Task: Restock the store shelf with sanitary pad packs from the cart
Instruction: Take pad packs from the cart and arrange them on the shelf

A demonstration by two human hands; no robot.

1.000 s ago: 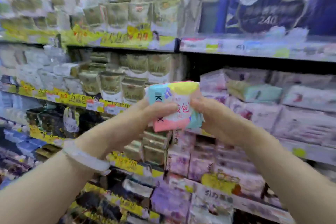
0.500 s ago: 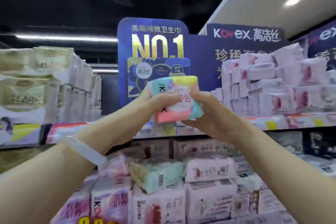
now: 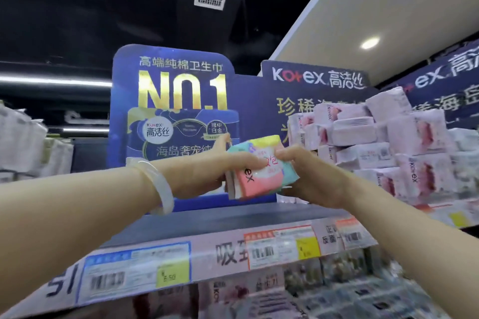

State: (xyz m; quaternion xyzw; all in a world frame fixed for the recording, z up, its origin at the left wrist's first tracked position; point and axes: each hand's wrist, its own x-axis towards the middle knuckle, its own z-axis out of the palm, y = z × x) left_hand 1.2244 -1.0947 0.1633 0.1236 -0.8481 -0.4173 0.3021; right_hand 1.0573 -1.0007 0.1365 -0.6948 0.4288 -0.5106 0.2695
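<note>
Top store shelf [image 3: 233,217] runs across the view, dark bare deck on its left half, price-tag strip [image 3: 181,259] along the front edge. Blue Kotex display board [image 3: 171,101] stands at the back of that bare stretch; it leaves a free slot in front, likely the spot being filled. To the right, a stack of pink-white pad packs [image 3: 388,142] piled several high on the same shelf, some tilted, so stock there is already in. More packs on the shelf below, blurred, can't read them. Left arm carries a pale bangle [image 3: 158,184] at the wrist. Both arms reach up and forward over the shelf lip. Multicolour sanitary pad pack [image 3: 259,171] (pink, teal, yellow) is held in the air just above the bare deck, in front of the board, not yet resting on it, tilted with its pink end down toward the person. Left hand [image 3: 207,166] grasps the pack's left end, thumb on top, fingers behind. Right hand [image 3: 308,176] grasps the right end, thumb over the front, fingers under. Two-handed hold probably keeps the soft pack square for setting down beside the pile. Cart not in view.
</note>
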